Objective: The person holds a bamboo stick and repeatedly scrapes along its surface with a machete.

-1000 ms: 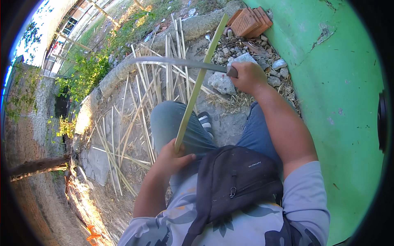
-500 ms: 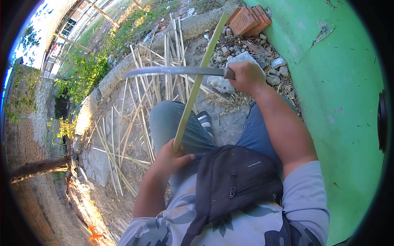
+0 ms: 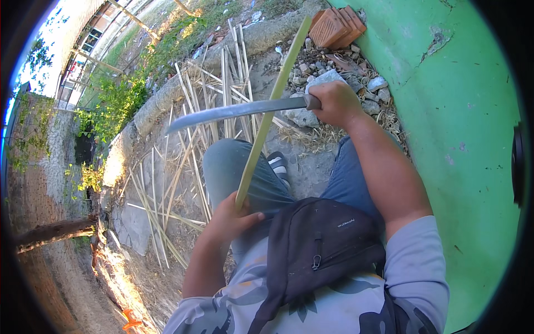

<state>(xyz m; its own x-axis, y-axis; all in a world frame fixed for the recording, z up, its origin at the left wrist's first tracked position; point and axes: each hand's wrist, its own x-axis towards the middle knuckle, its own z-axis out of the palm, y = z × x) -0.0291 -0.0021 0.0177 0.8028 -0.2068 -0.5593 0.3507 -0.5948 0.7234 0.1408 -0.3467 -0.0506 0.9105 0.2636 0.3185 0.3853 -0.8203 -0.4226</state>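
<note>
My left hand (image 3: pixel 229 217) is closed round the lower end of a long, flat, pale-green bamboo strip (image 3: pixel 280 83), which slants up and away past my left knee. Gripped by its dark handle in my right hand (image 3: pixel 336 104) is a machete (image 3: pixel 222 112) with a long, slightly curved grey blade. The blade points left and lies across the strip above its middle. Whether its edge touches the strip or cuts into it, I cannot tell. The strip's lowest end is hidden in my left hand.
Several split bamboo strips (image 3: pixel 228 83) lie scattered on the ground ahead and to the left. Rubble and a pale stone block (image 3: pixel 327 79) sit beyond my right hand, with stacked orange bricks (image 3: pixel 332 30) behind. A green wall (image 3: pixel 461 167) rises on the right; a black bag (image 3: pixel 328 239) rests against my body.
The machete blade has tilted, its tip dropping nearer to me while the handle stays almost level. My left hand and the bamboo strip have barely moved.
</note>
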